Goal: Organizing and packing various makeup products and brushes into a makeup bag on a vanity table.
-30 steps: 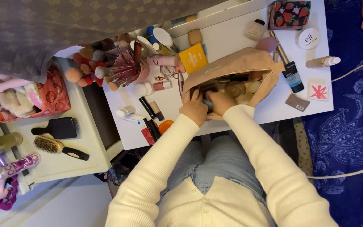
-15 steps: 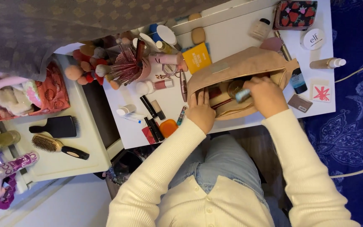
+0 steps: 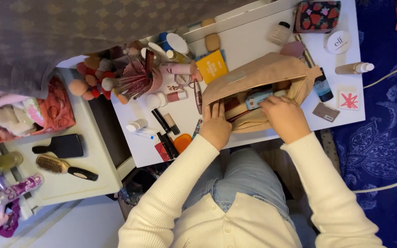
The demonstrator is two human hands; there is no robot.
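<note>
Since half a second ago, the right hand (image 3: 285,117) has dropped lower, fingers curled on the light-blue tube (image 3: 258,98) lying in the tan makeup pouch (image 3: 253,76). At nine o'clock of it, the left hand (image 3: 215,125) lies flat and open on the pouch's edge. At three o'clock: a brown compact (image 3: 325,111)

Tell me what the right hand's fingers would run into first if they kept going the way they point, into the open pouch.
Probably the small light-blue item lying in the mouth of the tan pouch; the right hand has its fingertips right beside it, pointing up-left. Whether they already touch it is unclear from above.
</note>
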